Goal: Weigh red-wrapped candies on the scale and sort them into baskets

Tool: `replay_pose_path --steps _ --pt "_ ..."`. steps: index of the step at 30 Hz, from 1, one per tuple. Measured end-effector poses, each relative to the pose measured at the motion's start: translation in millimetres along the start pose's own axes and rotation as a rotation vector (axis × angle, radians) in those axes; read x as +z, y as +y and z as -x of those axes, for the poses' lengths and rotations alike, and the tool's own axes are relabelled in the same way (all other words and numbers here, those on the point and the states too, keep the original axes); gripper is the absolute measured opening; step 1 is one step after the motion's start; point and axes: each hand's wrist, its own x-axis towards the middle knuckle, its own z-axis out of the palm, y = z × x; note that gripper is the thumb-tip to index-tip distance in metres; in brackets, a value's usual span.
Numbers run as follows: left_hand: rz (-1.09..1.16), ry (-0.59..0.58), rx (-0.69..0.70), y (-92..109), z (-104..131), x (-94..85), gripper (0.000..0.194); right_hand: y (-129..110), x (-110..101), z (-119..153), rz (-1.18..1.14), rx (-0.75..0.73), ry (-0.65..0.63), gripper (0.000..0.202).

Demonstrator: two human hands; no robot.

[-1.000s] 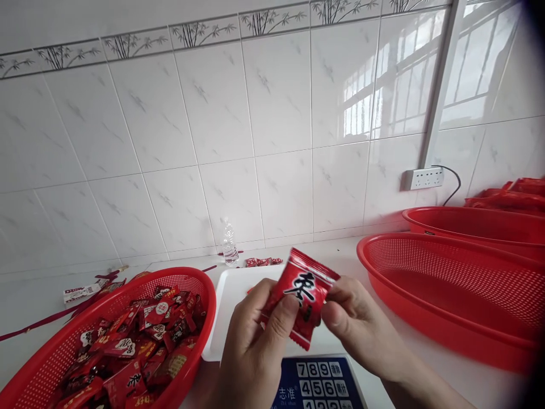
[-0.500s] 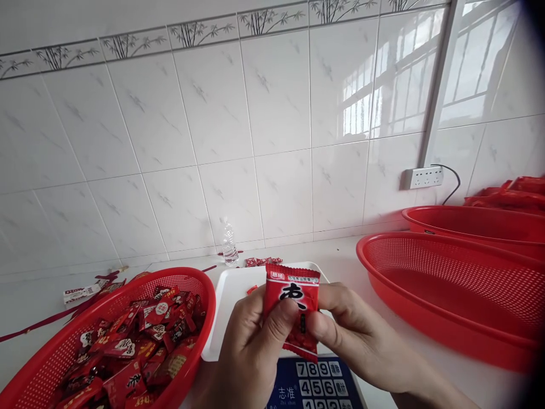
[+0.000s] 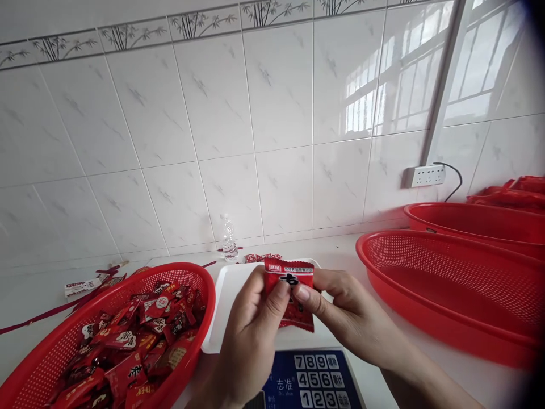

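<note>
Between both hands is a small red snack packet (image 3: 298, 315) with black and white print, held upright over a weighing scale (image 3: 313, 378). My left hand (image 3: 255, 324) pinches its left side, thumb across the front. My right hand (image 3: 344, 312) grips the right side, its thumb pressed on the front beside the left thumb. Fingers behind the packet are hidden. Behind and below the hands lies the scale's white tray (image 3: 223, 307). To the left, a red perforated basket (image 3: 206, 295) holds many similar red packets (image 3: 128, 341).
Two red baskets (image 3: 374, 272) stand on the right, with red bags (image 3: 511, 193) behind them. A clear bottle (image 3: 230, 241) and a few small packets (image 3: 255, 258) sit near the tiled wall. Dark red ribbon (image 3: 42, 324) lies at left. A socket strip (image 3: 428, 176) is on the wall.
Both hands have moved up slightly with the packet, and the right thumb has shifted up and inward on its front. The packet's lower end now sits higher, above the scale keys.
</note>
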Motion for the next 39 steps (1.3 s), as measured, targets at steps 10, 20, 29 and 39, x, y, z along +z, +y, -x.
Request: replay_pose_path --steps 10,20,29,39 --pt "-0.513 0.312 0.208 -9 -19 -31.1 0.02 48 -26 -24 0.565 0.322 0.248 0.031" --pt "-1.325 -0.441 -0.077 -27 -17 -26.0 0.016 61 -24 -24 0.855 0.32 -0.125 0.032" --pt "-1.483 -0.47 -0.087 -12 -8 -27.9 0.023 75 -17 -19 0.834 0.265 -0.411 0.035" --pt "-1.663 -0.34 -0.736 15 9 -148.7 0.018 67 -30 -9 0.892 0.095 -0.276 0.043"
